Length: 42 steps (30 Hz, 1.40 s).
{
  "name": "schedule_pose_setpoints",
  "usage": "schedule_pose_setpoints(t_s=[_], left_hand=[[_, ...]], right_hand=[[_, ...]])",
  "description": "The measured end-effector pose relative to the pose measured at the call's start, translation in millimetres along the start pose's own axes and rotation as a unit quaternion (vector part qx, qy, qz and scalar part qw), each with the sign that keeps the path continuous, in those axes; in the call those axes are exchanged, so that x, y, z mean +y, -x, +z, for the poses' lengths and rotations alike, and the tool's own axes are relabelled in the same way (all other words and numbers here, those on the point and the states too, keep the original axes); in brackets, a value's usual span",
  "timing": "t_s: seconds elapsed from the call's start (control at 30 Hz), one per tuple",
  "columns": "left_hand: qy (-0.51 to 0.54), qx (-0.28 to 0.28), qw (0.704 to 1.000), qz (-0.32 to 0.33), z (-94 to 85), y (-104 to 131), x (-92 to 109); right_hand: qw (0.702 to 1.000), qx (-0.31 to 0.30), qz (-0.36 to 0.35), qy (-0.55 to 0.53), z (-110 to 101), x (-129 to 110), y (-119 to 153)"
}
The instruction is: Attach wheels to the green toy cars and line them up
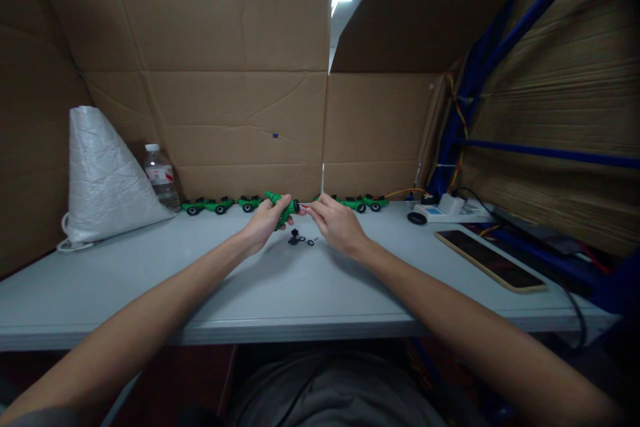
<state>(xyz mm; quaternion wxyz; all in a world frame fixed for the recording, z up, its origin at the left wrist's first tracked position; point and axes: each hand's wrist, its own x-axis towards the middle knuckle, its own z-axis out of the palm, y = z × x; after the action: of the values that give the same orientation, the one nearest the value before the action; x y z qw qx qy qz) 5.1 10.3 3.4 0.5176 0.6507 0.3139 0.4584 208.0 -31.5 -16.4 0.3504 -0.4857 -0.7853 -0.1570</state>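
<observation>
My left hand (267, 221) is closed around a green toy car (283, 207), tilted above the table, with one black wheel (295, 206) facing right. My right hand (336, 221) meets it from the right, fingertips pinched on a thin, light-coloured rod (306, 206) that points at this wheel. The rod's exact kind is too small to tell. Below the hands lie a small black part (294, 237) and two black rings, one of them a loose ring (311, 242). Behind, along the cardboard, stand several green toy cars (207, 206), partly hidden by my hands.
A silvery white bag (107, 177) and a water bottle (161, 177) stand at the left. To the right are a phone (487, 259), a round black disc (417, 218) and a white power strip (457, 211) with cables. Cardboard walls (225, 107) enclose the table (310, 300).
</observation>
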Motion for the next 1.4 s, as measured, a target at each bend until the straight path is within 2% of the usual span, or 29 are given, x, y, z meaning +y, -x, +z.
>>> schedule_pose_setpoints(t_s=[0.23, 0.5, 0.8, 0.93, 1.1, 1.4], left_hand=[[-0.060, 0.006, 0.998, -0.025, 1.5, -1, -4], [-0.075, 0.009, 0.997, -0.020, 6.2, 5, 11], [-0.135, -0.004, 0.988, 0.077, 6.2, 1, 9], [-0.110, -0.036, 0.993, 0.024, 2.3, 1, 13], [-0.098, -0.037, 0.993, -0.047, -3.8, 0, 16], [-0.106, -0.094, 0.986, -0.084, -11.5, -1, 14]], right_hand=[[0.998, -0.030, 0.000, 0.046, -3, -4, 1], [0.995, -0.040, -0.010, 0.086, -8, -13, 2], [0.996, -0.041, -0.002, 0.080, -8, -14, 1], [0.999, -0.017, -0.018, 0.037, -5, -6, 0], [0.998, -0.020, -0.059, -0.011, -5, 0, -1], [0.994, -0.040, -0.101, -0.029, -6, 4, -1]])
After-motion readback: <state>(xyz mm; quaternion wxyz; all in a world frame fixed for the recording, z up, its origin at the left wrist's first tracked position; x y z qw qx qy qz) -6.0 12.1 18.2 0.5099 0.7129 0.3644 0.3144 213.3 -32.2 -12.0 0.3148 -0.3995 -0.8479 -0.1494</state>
